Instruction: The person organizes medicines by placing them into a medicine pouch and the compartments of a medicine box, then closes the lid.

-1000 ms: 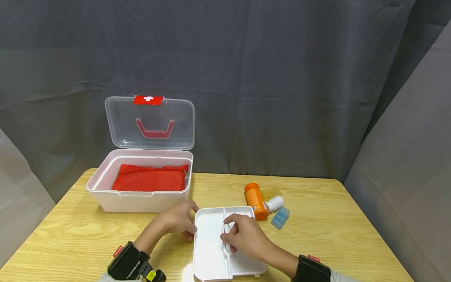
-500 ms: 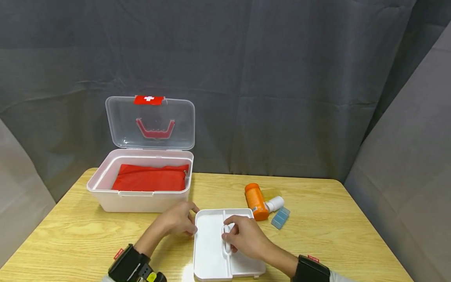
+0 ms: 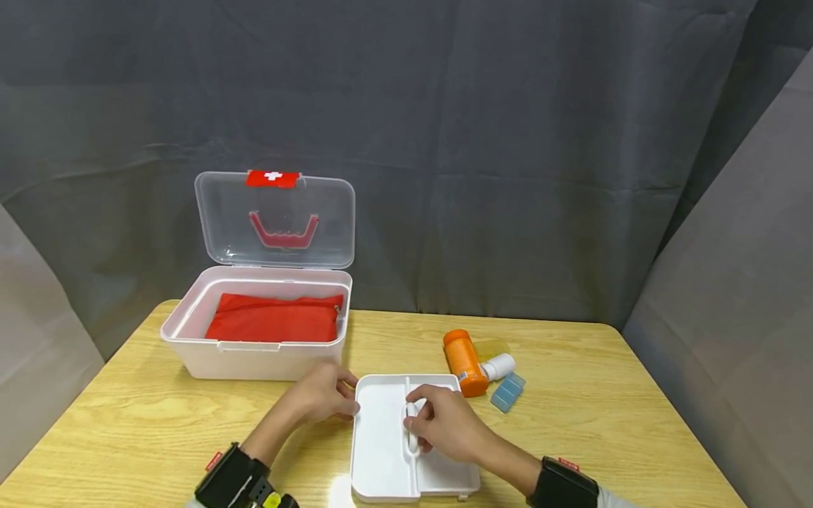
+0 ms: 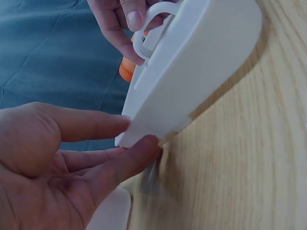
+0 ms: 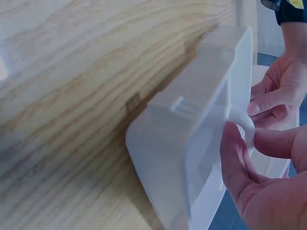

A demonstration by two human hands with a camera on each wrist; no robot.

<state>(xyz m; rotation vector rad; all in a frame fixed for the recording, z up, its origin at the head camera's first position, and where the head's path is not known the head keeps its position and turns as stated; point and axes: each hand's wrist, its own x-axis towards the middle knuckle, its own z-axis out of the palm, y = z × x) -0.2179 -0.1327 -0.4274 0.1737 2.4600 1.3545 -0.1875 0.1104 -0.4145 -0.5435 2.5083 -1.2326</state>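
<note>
A shallow white tray (image 3: pixel 383 444) with a divider lies in front of me in the head view. A raised loop handle (image 3: pixel 411 436) stands on its divider. My right hand (image 3: pixel 444 423) pinches this handle between thumb and fingers, also seen in the right wrist view. At the tray's far left corner is my left hand (image 3: pixel 322 395). In the left wrist view, its thumb (image 4: pixel 108 125) is against the rim side and a finger (image 4: pixel 139 152) lies low at the corner, so the corner sits between them. The fingertips beneath the tray are partly hidden.
An open clear box (image 3: pixel 254 358) with a red zip pouch (image 3: pixel 276 319) inside stands at the left. Right of the tray lie an orange bottle (image 3: pixel 466 363), a white-capped bottle (image 3: pixel 499 365) and a blue pill case (image 3: pixel 508 392). A grey curtain (image 3: pixel 406 155) hangs behind the table (image 3: pixel 571 409).
My left fingertips, which showed below the thumb a second ago, are now tucked in closer to the tray's corner. My right hand stays on the handle, and the view shifts slightly.
</note>
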